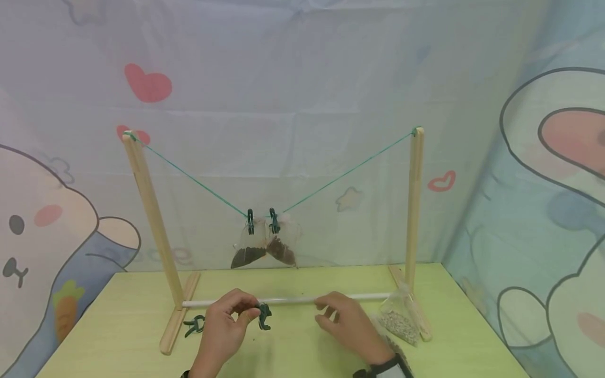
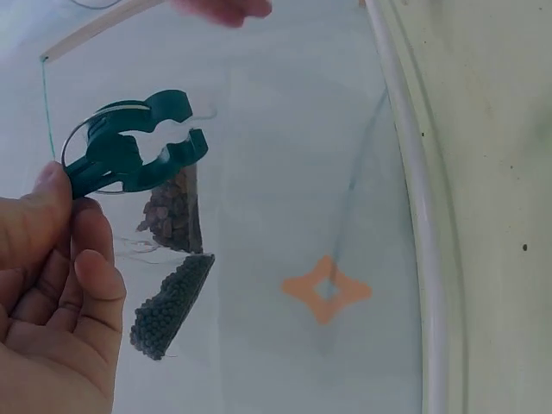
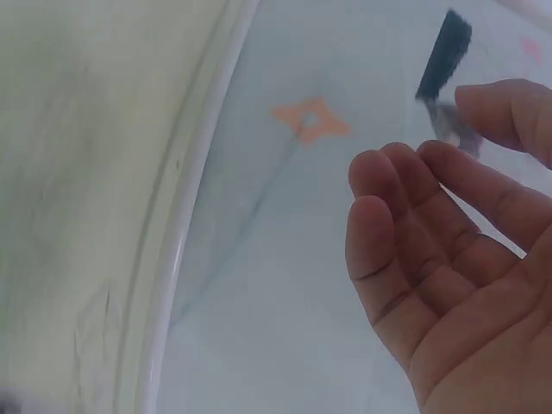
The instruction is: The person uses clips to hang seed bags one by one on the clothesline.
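Note:
Between thumb and fingers my left hand [image 1: 226, 326] pinches a dark green spring clip [image 1: 263, 316] by its handles. The clip's jaws stand apart in the left wrist view, where a wire loop runs around the clip [image 2: 142, 142]. My right hand [image 1: 347, 326] hovers over the table with loosely bent fingers and holds nothing. Behind the hands, two clear bags hang from a green string [image 1: 189, 176], each by a green clip. The left bag [image 1: 249, 256] has black beads in it, the right bag [image 1: 282, 251] brown pieces.
Two wooden posts [image 1: 153, 220] on wooden feet carry the string. A white rod [image 1: 302, 300] joins them low down. Another green clip [image 1: 194, 325] lies by the left foot. A bag of pale grains [image 1: 399, 325] lies near the right foot, with something partly hidden by the right wrist.

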Tool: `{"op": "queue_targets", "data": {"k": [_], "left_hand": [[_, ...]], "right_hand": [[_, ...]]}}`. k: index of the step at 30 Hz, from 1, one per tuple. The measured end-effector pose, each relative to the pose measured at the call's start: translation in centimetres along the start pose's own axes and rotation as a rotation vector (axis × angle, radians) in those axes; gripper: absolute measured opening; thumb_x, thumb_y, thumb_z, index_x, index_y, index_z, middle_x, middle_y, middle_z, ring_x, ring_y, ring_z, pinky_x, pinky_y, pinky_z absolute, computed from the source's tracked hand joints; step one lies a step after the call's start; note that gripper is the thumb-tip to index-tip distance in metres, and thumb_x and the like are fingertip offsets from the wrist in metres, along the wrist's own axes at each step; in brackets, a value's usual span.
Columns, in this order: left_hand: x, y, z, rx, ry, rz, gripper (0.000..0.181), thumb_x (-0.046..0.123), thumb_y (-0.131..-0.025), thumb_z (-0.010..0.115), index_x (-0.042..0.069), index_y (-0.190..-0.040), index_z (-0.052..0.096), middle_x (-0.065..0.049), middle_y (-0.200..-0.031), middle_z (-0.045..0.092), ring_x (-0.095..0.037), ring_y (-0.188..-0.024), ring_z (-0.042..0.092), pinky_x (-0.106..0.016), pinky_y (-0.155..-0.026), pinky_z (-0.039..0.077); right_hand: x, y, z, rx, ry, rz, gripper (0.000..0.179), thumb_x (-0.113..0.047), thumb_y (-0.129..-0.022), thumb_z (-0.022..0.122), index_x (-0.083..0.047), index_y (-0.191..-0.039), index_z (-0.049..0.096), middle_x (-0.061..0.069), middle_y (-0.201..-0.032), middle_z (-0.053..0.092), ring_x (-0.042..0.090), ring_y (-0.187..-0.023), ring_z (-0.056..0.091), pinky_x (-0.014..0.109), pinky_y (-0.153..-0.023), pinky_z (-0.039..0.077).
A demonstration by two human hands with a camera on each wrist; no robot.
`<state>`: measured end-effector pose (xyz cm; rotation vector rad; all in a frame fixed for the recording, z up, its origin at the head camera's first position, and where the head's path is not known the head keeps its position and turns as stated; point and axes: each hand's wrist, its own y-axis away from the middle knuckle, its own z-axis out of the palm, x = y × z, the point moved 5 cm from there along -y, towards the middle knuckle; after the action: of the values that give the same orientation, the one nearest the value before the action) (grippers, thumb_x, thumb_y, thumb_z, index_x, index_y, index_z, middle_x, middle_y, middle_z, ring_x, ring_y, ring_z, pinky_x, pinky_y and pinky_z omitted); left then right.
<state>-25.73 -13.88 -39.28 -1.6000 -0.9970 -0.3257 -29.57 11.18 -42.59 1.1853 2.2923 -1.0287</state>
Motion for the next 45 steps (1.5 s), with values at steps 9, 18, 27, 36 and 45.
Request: {"op": "queue_targets", "data": {"k": [9,18,27,36,45], "left_hand": [[0.4,-0.5,-0.3,0.030,-0.030,-0.040,0.017,-0.001,-0.073,0.085,0.011,-0.077,0.075,0.007,-0.075,0.069,-0.004,-0.065,0.059,-0.024,-0.058,0.047],[0.2,-0.5,-0.4,0.043,-0.019,-0.077,0.018,-0.001,-0.075,0.085,0.013,-0.076,0.075,0.007,-0.075,0.069,-0.005,-0.064,0.060,-0.024,-0.059,0.048],[-0.4,-0.5,-0.3,0.057,-0.050,-0.056,0.017,-0.001,-0.073,0.086,0.012,-0.076,0.074,0.007,-0.073,0.068,-0.003,-0.062,0.058,-0.024,-0.056,0.047],[-0.6,-0.5,-0.2,0.062,-0.051,-0.052,0.018,-0.001,-0.073,0.086,0.012,-0.075,0.074,0.006,-0.072,0.069,-0.003,-0.061,0.057,-0.025,-0.055,0.047],[-0.4,-0.3,0.1,0.060,-0.037,-0.084,0.014,0.001,-0.076,0.086,0.012,-0.078,0.077,0.007,-0.074,0.069,-0.004,-0.064,0.061,-0.025,-0.057,0.050]], "right_hand": [[4.3,2.1,-4.2,0.045,0.135,0.154,0.018,-0.007,-0.091,0.077,-0.006,-0.109,0.074,0.005,-0.103,0.072,0.011,-0.079,0.066,0.022,-0.066,0.053],[8.1,3.8,-5.3,-0.024,0.187,0.348,0.016,-0.007,-0.090,0.077,-0.001,-0.105,0.074,0.007,-0.099,0.072,0.016,-0.077,0.069,0.033,-0.067,0.058],[9.3,4.6,-5.7,-0.076,0.238,0.423,0.006,-0.011,-0.093,0.075,-0.007,-0.089,0.075,0.000,-0.082,0.068,0.016,-0.071,0.061,0.037,-0.067,0.054],[10.4,5.2,-5.1,-0.103,0.285,0.456,0.022,-0.011,-0.091,0.077,-0.011,-0.074,0.063,-0.003,-0.066,0.052,0.014,-0.058,0.044,0.031,-0.057,0.039],[10.9,5.5,-4.7,-0.098,0.260,0.490,0.035,-0.005,-0.084,0.077,-0.011,-0.064,0.049,-0.002,-0.061,0.040,0.013,-0.055,0.037,0.028,-0.054,0.032]]}}
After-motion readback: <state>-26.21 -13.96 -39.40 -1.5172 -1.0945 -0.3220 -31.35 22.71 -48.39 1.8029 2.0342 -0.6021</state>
